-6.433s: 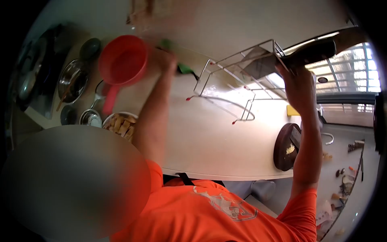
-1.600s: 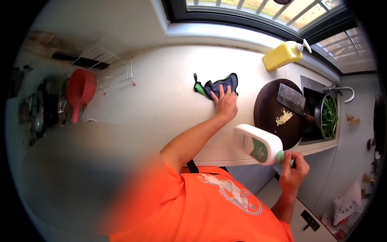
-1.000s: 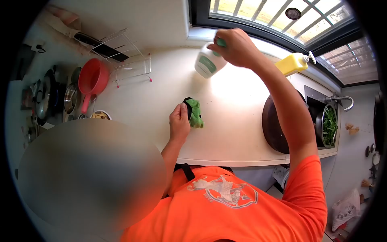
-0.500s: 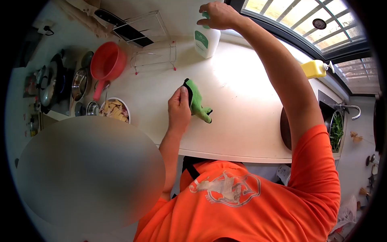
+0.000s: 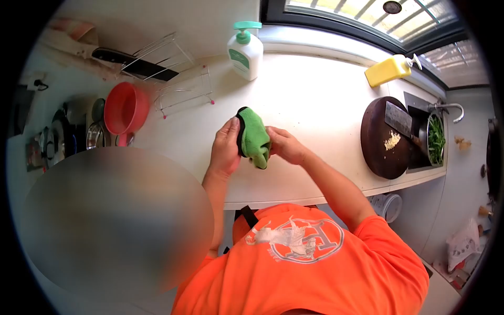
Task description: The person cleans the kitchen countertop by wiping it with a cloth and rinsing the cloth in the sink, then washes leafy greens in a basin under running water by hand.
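"Pan, red, is sitting left of the wire rack; what is following?"

"The red pan (image 5: 125, 107) is resting with its handle pointing toward the person. A knife (image 5: 139, 65) is lying across the upper wires of the wire rack (image 5: 185, 100), its handle pointing left."

"Left hand?"

"The left hand (image 5: 226, 147) is clamping the cloth's black-edged left side, its thumb lying along the trim; its other fingers are mostly hiding behind."

"Labelling?"

"The white pump bottle (image 5: 245, 56) is standing upright by the wall, showing a green label whose print is staying too small to read."

"Cloth orientation?"

"The green cloth (image 5: 254, 137) is hanging between both hands over the counter (image 5: 310, 152). Its long axis is running from a black-trimmed upper-left corner down to a bunched lower-right end, nearer the person."

"Right hand?"

"The right hand (image 5: 286, 146) is pinching the cloth's right side with fingers bending together; the cloth is partly covering the fingertips."

"Shirt?"

"The orange shirt (image 5: 294, 273) is showing a figure inside a ring and a large H-like letter; the small lettering is not reading clearly."

"Far right?"

"A yellow pump bottle (image 5: 388, 71) is leaning rightward in view. Beyond it, a cleaver (image 5: 399, 119) and chopped pale bits (image 5: 391, 140) are lying on a round dark board (image 5: 375, 149), beside greens (image 5: 436, 140) sitting in a pot at the sink."
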Tool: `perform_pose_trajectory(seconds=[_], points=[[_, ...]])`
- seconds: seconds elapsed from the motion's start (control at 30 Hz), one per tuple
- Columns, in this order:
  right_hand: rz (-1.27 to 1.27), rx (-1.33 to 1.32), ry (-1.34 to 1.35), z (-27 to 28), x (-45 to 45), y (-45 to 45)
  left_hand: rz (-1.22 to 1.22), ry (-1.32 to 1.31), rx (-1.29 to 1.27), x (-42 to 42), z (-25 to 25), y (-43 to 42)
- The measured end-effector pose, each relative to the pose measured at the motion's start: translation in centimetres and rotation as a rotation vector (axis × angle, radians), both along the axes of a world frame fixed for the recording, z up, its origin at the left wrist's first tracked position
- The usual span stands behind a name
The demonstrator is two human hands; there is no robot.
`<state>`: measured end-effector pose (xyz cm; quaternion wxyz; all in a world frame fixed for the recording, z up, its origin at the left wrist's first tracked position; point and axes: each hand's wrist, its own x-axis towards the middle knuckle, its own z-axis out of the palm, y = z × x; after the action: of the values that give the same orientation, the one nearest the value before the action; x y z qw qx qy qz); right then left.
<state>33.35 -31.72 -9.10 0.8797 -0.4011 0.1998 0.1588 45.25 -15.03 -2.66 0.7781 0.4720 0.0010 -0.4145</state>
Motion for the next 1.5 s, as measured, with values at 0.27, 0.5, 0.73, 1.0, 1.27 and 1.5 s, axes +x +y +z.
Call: perform_pose_trajectory(seconds=[0.27, 0.5, 0.73, 1.0, 1.27, 1.5], points=[[-0.271, -1.200, -0.026, -1.6, 3.4, -0.9, 0.129, -1.284, 1.079, 7.8, -8.4, -2.1], [-0.320, -1.502, 0.065, -3.4, -1.2, -1.6, -0.061, -1.516, 0.923, -0.2, -10.2, -4.4], [-0.316, -1.494, -0.140, -1.2, -8.0, -0.2, -0.282, -1.486, 1.491, 1.4, -12.6, -10.7], [-0.272, -1.498, -0.122, -0.4, -17.7, -2.1, -0.505, -1.762, 1.013, -5.0, -12.1, -17.9], [-0.051, -1.564, -0.163, -0.6, -23.7, -6.3, -0.794, -1.864, 0.518, -12.4, -13.2, -14.4], [-0.012, -1.537, -0.244, 0.0, -24.1, -5.5, -0.746, -1.691, 1.072, -2.8, -11.1, 7.1]])
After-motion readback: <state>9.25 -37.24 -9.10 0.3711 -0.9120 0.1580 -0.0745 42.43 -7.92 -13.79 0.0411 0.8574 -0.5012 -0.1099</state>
